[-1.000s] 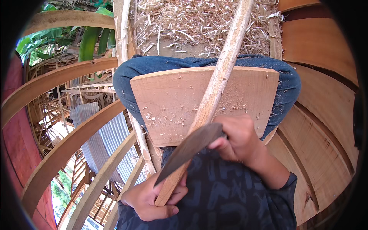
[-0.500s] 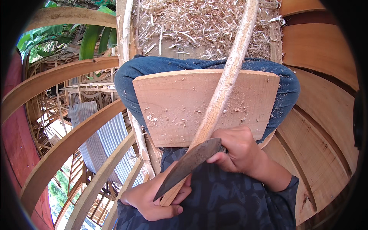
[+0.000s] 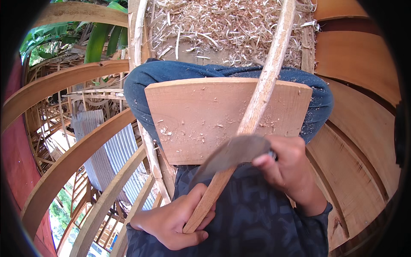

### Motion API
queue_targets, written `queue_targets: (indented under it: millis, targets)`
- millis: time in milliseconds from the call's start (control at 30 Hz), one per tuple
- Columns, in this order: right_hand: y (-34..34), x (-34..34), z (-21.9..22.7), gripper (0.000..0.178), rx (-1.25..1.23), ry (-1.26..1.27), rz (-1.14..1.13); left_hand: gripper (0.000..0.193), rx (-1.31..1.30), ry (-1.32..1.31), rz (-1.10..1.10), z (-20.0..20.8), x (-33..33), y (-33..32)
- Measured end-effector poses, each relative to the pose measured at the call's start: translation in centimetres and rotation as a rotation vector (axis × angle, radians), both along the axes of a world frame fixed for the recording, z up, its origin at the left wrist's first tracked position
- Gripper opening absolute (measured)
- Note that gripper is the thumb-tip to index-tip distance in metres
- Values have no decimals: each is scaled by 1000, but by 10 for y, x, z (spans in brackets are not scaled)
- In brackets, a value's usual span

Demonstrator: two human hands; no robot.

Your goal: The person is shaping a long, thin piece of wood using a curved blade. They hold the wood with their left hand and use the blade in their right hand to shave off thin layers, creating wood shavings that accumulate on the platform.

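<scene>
Knife (image 3: 231,155) moved up stick (image 3: 266,85) – blade now across higher stretch. Our right hand (image 3: 290,162) grips knife, left hand (image 3: 175,225) clasps stick; edge contact blurred, unclear.

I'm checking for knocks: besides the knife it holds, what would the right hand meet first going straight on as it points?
Probably the wooden stick, which slants over the board ahead of the right hand; depth is unclear, so it might brush the board first.
</scene>
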State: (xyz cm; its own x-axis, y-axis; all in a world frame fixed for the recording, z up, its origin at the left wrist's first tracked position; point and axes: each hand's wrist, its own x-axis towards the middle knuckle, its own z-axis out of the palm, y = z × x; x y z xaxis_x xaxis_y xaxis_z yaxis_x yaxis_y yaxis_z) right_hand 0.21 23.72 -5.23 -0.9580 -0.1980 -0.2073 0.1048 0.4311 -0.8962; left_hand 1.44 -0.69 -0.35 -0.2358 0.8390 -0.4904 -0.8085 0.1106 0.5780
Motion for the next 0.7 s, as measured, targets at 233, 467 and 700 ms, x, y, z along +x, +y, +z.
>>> queue_targets:
  millis: [233,467,700]
  targets:
    - [5,-7,-2,36,60,-242,-98,41,-36,-36,17,2,-1,-8]
    - [6,-4,-7,44,51,-182,-114,43,-37,-15,30,-2,6,0]
    - [20,-12,-15,45,186,-123,-96,40,-14,4,-32,-3,1,-1]
